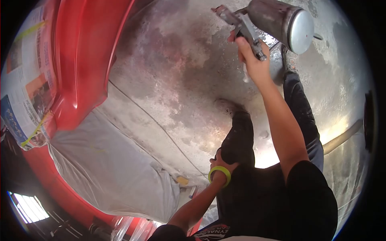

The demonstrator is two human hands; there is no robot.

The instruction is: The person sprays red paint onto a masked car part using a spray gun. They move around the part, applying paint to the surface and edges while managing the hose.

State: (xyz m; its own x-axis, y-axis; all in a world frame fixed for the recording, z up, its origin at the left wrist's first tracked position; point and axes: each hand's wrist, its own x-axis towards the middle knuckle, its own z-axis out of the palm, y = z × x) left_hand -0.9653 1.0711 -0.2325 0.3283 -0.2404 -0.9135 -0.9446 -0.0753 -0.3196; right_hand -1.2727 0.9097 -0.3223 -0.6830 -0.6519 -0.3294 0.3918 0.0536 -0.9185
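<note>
My right hand [252,56] is closed around the handle of a metal paint spray gun [246,30]. A grey cylindrical paint cup [267,18] with a shiny round end is attached to the gun. The nozzle points left, toward a glossy red car body panel [82,52], with a clear gap between them. My left hand [222,162], with a yellow-green band [220,176] at the wrist, rests on my bent left leg [239,138], thumb and fingers apart and holding nothing.
Newspaper [26,76] held with yellow-green tape covers the area left of the red panel. Translucent plastic sheeting [116,164] drapes below it. A thin line [152,118] runs along the stained concrete floor [173,72]. At the right lies a tan hose [343,136].
</note>
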